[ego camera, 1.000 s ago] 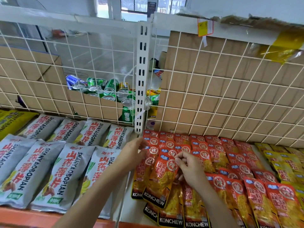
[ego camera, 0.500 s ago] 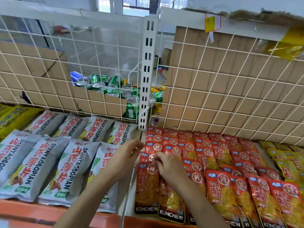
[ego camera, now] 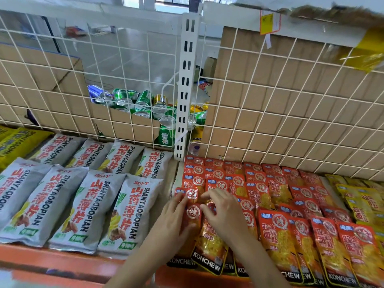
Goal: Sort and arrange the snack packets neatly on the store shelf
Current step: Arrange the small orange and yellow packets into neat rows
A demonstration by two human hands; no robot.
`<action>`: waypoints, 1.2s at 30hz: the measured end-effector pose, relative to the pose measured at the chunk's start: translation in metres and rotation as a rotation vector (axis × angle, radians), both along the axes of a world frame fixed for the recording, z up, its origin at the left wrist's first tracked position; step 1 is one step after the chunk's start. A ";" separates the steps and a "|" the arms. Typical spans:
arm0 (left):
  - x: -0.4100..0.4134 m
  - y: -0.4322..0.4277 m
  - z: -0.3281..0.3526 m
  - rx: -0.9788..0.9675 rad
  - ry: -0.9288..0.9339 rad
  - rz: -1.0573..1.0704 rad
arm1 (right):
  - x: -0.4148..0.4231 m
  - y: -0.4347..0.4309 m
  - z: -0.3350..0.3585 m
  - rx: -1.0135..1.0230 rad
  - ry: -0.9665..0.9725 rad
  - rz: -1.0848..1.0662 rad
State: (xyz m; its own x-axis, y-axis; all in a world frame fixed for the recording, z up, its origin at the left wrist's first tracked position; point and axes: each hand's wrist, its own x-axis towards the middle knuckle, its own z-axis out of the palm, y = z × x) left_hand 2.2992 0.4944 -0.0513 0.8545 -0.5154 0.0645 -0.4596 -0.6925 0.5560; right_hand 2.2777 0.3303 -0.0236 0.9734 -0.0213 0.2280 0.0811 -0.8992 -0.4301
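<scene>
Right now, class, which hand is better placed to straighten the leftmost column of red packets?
Left, probably. The left hand rests on the leftmost red packet itself. The right hand lies over the neighbouring column, farther right.

Red-orange snack packets [ego camera: 278, 235] at near right, with white round seals, yellow panels and black bottom bands lettered in white. Grey packets [ego camera: 93, 206] at left, printed with red characters, black Latin lettering and small green labels. Yellow packets [ego camera: 365, 202] at the right edge, another yellow pack [ego camera: 20, 142] at far left. White wire grid [ego camera: 133, 65] over brown cardboard [ego camera: 324, 129]. Green cans [ego camera: 143, 98] behind, one blue can [ego camera: 94, 92], one gold can [ego camera: 160, 99]. Orange shelf edge [ego camera: 52, 258] nearest. Yellow tag [ego camera: 267, 22] edged red, up top.
</scene>
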 end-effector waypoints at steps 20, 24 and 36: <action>-0.002 -0.005 -0.020 0.076 0.016 -0.016 | -0.030 -0.023 -0.004 -0.232 0.278 0.179; -0.002 -0.004 -0.019 0.063 0.019 -0.010 | -0.028 -0.034 -0.002 -0.206 0.270 0.199; -0.004 -0.005 -0.015 0.064 0.031 0.003 | -0.056 0.016 -0.017 -0.257 0.241 -0.343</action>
State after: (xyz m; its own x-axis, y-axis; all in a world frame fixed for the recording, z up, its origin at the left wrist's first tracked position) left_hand 2.2954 0.4893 -0.0659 0.8574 -0.5146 0.0049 -0.4401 -0.7284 0.5250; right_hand 2.2215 0.3463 -0.0411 0.9458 -0.3227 0.0374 -0.3130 -0.9360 -0.1611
